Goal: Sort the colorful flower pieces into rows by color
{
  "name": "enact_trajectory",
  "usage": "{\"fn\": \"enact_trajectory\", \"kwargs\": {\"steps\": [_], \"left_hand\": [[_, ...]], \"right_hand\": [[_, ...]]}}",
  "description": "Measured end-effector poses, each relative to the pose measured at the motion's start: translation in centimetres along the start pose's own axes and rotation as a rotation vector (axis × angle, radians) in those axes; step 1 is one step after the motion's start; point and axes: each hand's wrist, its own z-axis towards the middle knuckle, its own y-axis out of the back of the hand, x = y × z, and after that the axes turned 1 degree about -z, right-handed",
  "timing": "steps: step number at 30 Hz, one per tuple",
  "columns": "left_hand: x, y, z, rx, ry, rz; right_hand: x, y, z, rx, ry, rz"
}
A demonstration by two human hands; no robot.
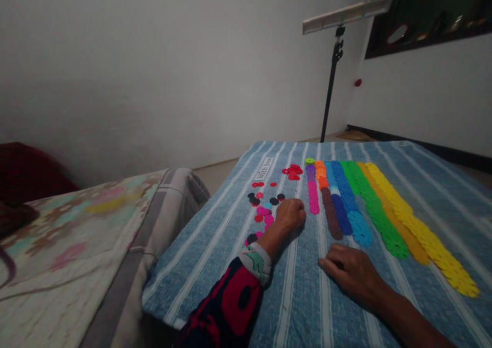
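My left hand [290, 215] is closed, fingers curled down on the cloth just left of the row of pink discs [314, 199]; what its fingertips hold, if anything, is hidden. My right hand [348, 268] rests on the cloth with fingers loosely curled in and no disc showing, below the brown discs [332, 217]. Overlapping notched discs lie in colour rows: purple [311, 172], orange [320, 174], dark blue [341, 215], green [378, 220] and yellow [430, 238]. Left of them are scattered loose black discs [274, 201], magenta discs [264, 211] and a heap of red discs [293, 171].
A blue striped cloth [215, 266] covers the table. One lime disc [309, 161] lies at the far end of the purple row. To the left stands a surface with a patterned cover [92, 225]. Behind the table rises a black stand [330, 86] with a light panel on top.
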Motion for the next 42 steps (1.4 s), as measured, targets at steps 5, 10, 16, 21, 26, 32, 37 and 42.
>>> {"fn": "enact_trajectory", "kwargs": {"steps": [5, 10, 16, 21, 26, 32, 37, 42], "left_hand": [[4.8, 4.0, -1.0, -0.025, 0.08, 0.02], [9.7, 6.5, -3.3, -0.032, 0.17, -0.002], [11.2, 5.4, -5.1, -0.075, 0.211, -0.099], [10.3, 4.5, -5.3, -0.055, 0.266, -0.017], [10.7, 4.3, -5.0, -0.06, 0.336, 0.012], [11.5, 5.0, -5.1, -0.123, 0.421, 0.06], [11.1, 4.9, -4.8, -0.15, 0.379, 0.049], [11.0, 4.4, -3.5, -0.111, 0.303, 0.071]], "right_hand": [[0.2, 0.1, 0.0, -0.002, 0.018, 0.007], [0.2, 0.2, 0.1, -0.005, -0.006, 0.018], [-0.1, 0.0, -0.1, -0.003, -0.003, 0.023], [-0.5, -0.3, -0.2, -0.003, -0.001, 0.017], [-0.4, -0.3, -0.2, -0.019, -0.003, 0.022], [-0.3, -0.2, -0.3, -0.019, -0.001, 0.028], [-0.2, -0.1, -0.2, -0.019, -0.008, 0.022], [-0.2, -0.3, -0.2, -0.018, -0.009, 0.025]]}}
